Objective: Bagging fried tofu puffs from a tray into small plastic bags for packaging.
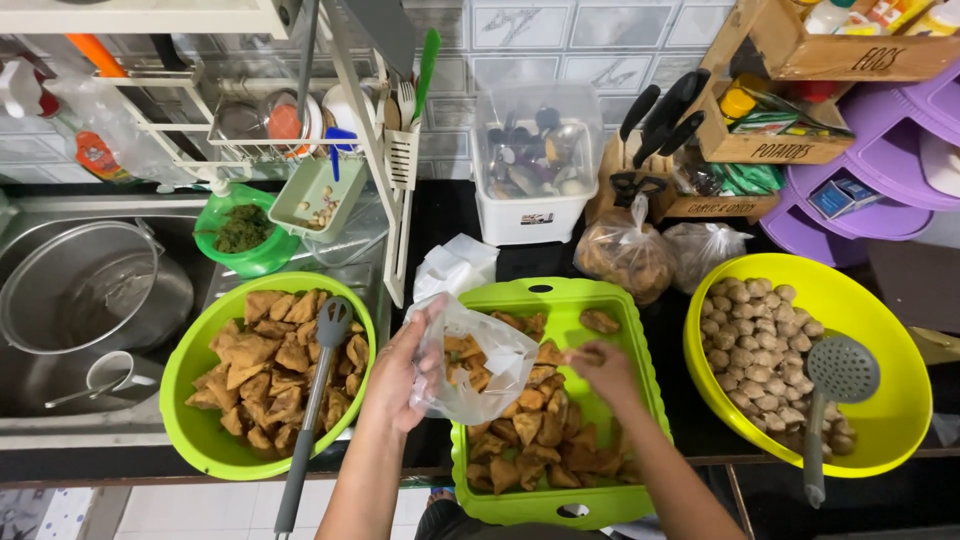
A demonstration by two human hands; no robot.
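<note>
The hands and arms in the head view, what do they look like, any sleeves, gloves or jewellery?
Both are bare: the left hand and the right hand wear no gloves, and no ring, watch or bracelet shows. The forearms are uncovered down to the bottom edge of the picture, so no sleeve is in view. The fingers are partly blurred.

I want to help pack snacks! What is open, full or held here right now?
Clear plastic bag: open, partly filled, held by left hand.
Right hand: fingers pinching one fried piece.
Green tray: about half covered in fried pieces.
Green bowl: full.
Yellow bowl: half full of balls.
</note>
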